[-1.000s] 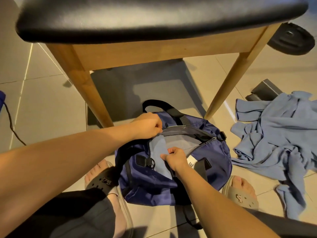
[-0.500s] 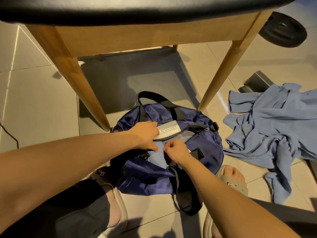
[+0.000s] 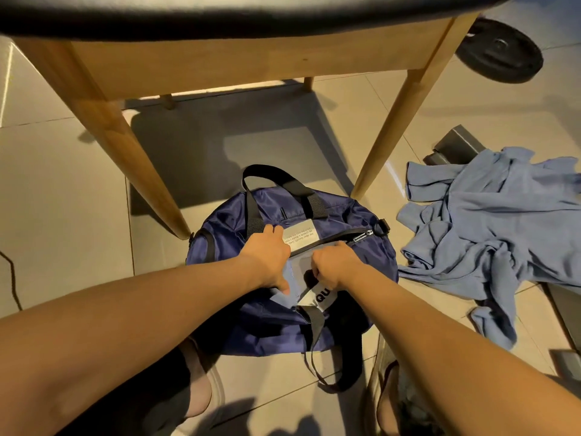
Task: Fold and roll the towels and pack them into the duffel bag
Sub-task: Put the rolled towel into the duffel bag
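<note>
Both hands have closed in on each other over the mouth of the navy nylon duffel bag (image 3: pixel 267 328). The opening that gaped a second ago is now a narrow slit, and a white printed label (image 3: pixel 301 239) has turned up on its far lip.

Our left hand (image 3: pixel 265 259) lies palm down, with its fingers straight across that far lip. Its thumb rests on the pale blue folded towel (image 3: pixel 290 283) showing in the slit, so it presses rather than grips. Our right hand (image 3: pixel 338 265) is curled round the near lip, and what its fingertips pinch is hidden.

The bag sits on the beige tiled floor (image 3: pixel 63 199), at 6 o'clock of the wooden chair with a black padded seat (image 3: pixel 220 61).

We judge that one towel is in and being tucked down flat. At 3 o'clock of the bag, well apart, the crumpled heap of pale blue towels (image 3: pixel 503 221) lies as it did before, unfolded. Most of the folding and rolling is therefore left to do.
</note>
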A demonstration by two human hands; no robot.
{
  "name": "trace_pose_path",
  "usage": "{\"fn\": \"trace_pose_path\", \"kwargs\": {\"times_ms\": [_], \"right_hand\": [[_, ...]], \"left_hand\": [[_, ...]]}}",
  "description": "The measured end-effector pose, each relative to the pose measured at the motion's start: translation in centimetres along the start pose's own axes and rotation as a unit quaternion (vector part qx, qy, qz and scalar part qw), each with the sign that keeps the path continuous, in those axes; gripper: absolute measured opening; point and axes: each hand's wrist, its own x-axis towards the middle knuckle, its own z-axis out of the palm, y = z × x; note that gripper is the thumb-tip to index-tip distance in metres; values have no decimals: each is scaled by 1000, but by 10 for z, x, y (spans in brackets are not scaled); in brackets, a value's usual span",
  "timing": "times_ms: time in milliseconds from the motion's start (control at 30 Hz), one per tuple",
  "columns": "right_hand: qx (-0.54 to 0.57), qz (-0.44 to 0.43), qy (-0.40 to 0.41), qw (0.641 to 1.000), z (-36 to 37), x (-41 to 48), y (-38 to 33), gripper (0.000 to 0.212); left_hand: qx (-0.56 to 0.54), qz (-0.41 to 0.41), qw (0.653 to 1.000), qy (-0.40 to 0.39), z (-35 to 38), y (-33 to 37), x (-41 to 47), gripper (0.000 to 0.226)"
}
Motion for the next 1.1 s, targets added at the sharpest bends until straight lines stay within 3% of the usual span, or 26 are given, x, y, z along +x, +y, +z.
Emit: {"fn": "trace_pose_path", "kwargs": {"times_ms": [233, 300, 367, 500, 600, 733, 933, 1100], "right_hand": [[95, -16, -162, 982, -29, -44, 12, 23], [63, -19, -118, 991, -32, -49, 12, 18], [2, -24, -13, 1000, -29, -50, 12, 7], [-33, -31, 76, 996, -22, -49, 13, 18], [11, -28, 145, 989, -23, -56, 22, 33], [104, 29, 238, 965, -31, -70, 59, 15], [171, 173, 254, 936, -12, -90, 150, 18], [274, 317, 235, 877, 34, -104, 236, 18]], "left_hand": [[20, 8, 1000, 20, -1, 4, 0, 80], [27, 15, 999, 21, -3, 3, -1, 80], [29, 24, 999, 8, -9, 1, -1, 75], [16, 30, 999, -11, -36, -7, 2, 66], [-10, 19, 999, 30, -61, -6, 8, 52], [-75, 24, 990, 119, -90, 13, 25, 40], [-159, 58, 971, 168, -128, 71, 74, 29], [-243, 99, 946, 190, -140, 133, 124, 25]]}}
